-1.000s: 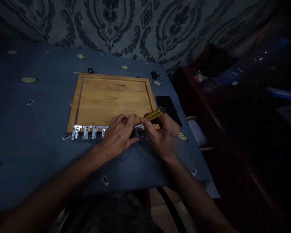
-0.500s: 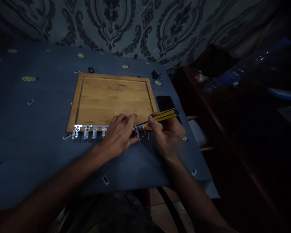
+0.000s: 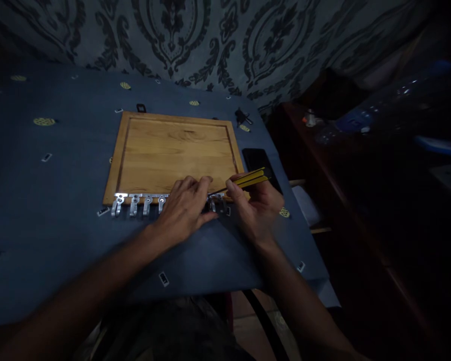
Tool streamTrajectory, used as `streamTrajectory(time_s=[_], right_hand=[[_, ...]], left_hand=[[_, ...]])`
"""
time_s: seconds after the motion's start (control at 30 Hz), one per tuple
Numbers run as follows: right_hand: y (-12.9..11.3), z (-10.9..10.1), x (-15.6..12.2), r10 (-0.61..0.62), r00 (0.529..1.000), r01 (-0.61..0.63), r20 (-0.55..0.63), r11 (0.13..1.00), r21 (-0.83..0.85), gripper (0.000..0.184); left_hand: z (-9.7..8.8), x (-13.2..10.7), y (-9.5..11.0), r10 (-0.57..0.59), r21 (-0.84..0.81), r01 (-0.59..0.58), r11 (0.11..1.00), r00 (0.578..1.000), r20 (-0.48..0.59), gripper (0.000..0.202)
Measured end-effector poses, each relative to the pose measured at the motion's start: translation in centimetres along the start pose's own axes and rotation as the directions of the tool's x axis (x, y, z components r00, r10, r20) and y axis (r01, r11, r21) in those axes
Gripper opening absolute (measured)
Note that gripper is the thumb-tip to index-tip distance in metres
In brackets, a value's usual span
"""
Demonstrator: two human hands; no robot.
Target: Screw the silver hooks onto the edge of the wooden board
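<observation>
A wooden board with a raised frame lies flat on the table. Along its near edge runs a metal hook rail carrying several silver hooks. My left hand grips the rail and that edge, its fingers bent together on top and the thumb low in front; it covers the middle hooks. In my right hand is a screwdriver with a yellow and black handle, held at a slant. Its thin shaft points left to the rail, close to my left fingertips. The exact contact of the tip is too small to make out.
A blue patterned cloth covers the table. A black flat case lies right of the board, with small dark objects behind it. On the dark wooden furniture at right lies a plastic bottle. A patterned curtain hangs behind.
My right hand and the screwdriver handle have shifted slightly left. My left hand and the board have stayed in place.
</observation>
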State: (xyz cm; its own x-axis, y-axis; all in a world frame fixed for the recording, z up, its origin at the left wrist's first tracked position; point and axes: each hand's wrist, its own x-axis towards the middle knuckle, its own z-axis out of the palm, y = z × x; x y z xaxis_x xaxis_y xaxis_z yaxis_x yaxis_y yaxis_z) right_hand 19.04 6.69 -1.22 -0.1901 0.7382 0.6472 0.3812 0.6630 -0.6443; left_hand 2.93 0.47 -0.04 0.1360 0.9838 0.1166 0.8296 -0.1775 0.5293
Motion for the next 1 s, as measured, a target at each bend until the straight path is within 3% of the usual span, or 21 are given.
streamTrajectory(time_s=[0.37, 0.7, 0.9, 1.0], right_hand=[[-1.1, -0.7, 0.8, -0.067, 0.991, 0.065, 0.117, 0.998, 0.022, 0.005], [-1.6, -1.2, 1.0, -0.256, 0.95, 0.267, 0.178, 0.963, -0.04, 0.004], [-1.3, -1.0, 1.3, -0.161, 0.972, 0.17, 0.174, 0.985, -0.04, 0.006], [-1.1, -1.1, 1.8, -0.113, 0.966, 0.114, 0.234, 0.993, 0.012, 0.008]], left_hand=[[0.1, 0.0, 0.0, -0.004, -0.008, 0.004, 1.0, 1.0, -0.011, 0.056], [0.0, 0.0, 0.0, 0.018, 0.022, -0.018, 1.0, 1.0, -0.013, 0.059], [0.2, 0.0, -0.1, 0.017, 0.017, -0.017, 1.0, 1.0, -0.024, 0.058], [0.4, 0.1, -0.2, 0.027, 0.024, -0.026, 0.999, 0.999, -0.042, 0.06]])
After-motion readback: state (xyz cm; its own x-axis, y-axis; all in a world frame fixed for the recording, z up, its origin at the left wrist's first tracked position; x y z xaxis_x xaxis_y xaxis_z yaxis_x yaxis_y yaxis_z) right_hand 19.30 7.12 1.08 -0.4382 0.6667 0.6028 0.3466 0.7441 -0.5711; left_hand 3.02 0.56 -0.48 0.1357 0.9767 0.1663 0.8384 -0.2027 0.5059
